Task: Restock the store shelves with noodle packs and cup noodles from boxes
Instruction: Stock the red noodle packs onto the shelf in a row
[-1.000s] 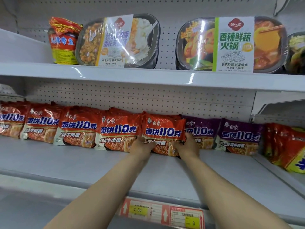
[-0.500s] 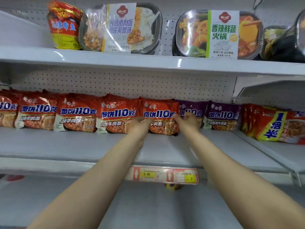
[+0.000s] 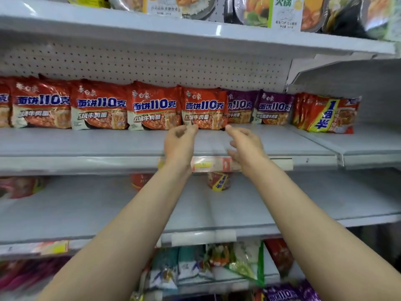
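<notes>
Both hands — left hand [image 3: 179, 141], right hand [image 3: 246, 144] — reach forward (fingers loosely curled, empty) below the red noodle pack [image 3: 204, 109].

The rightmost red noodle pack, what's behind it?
Behind the rightmost red noodle pack a purple pack shows partly at its right edge. More red packs seem stacked behind; how many is hidden.

Left hand [image 3: 179, 142] and right hand [image 3: 246, 144]: off the red noodle pack [image 3: 204, 108], now apart from it, just before its lower edge, fingers loosely curled, holding nothing. Red noodle pack: released, standing unsupported in its row.
</notes>
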{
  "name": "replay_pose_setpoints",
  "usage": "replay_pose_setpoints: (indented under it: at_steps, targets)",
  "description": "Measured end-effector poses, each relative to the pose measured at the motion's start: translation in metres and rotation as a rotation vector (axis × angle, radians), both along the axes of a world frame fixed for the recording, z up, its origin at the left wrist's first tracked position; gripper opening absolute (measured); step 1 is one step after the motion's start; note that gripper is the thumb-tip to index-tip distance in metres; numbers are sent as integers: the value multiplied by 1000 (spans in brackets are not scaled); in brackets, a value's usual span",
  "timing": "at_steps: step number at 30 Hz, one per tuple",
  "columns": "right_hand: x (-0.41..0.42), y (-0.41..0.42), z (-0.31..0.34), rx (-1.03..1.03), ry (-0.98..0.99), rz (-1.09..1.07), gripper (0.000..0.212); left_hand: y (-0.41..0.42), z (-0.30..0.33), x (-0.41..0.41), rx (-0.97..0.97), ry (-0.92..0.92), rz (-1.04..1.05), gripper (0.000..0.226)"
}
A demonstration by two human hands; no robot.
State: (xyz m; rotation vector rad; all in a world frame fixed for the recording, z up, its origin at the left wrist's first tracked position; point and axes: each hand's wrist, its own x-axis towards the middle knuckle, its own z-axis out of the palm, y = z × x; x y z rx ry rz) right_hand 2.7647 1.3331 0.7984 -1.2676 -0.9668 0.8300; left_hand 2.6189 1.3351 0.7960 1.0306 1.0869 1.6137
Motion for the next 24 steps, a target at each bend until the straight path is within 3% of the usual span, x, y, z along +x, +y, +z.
replay_pose_setpoints:
  at_steps: [2, 6, 11, 17, 22, 24]
  targets:
    - [-8, -21, -16, -6, -1, -17, 41, -18, -14, -5, -13, -8, -21, 38]
    - [-24, -59, -43, -24, -22, -27, 58, -46, -43, -10, -57, -23, -55, 39]
    - [-30, -85, -87, -94, -17, 16, 37, -73, -92, -19, -157, -18, -60, 35]
    - [-38, -97, -158, -284, -115, 27, 50, -90, -166, -30, -340, 12, -31, 32]
    - [-22, -127, -243, -525, -97, 75, 40, -124, -258, -28, -556, 33, -12, 22]
    - [-10, -137, -274, -610, -114, 92, 41, -136, -288, -26, -642, 58, -18, 28]
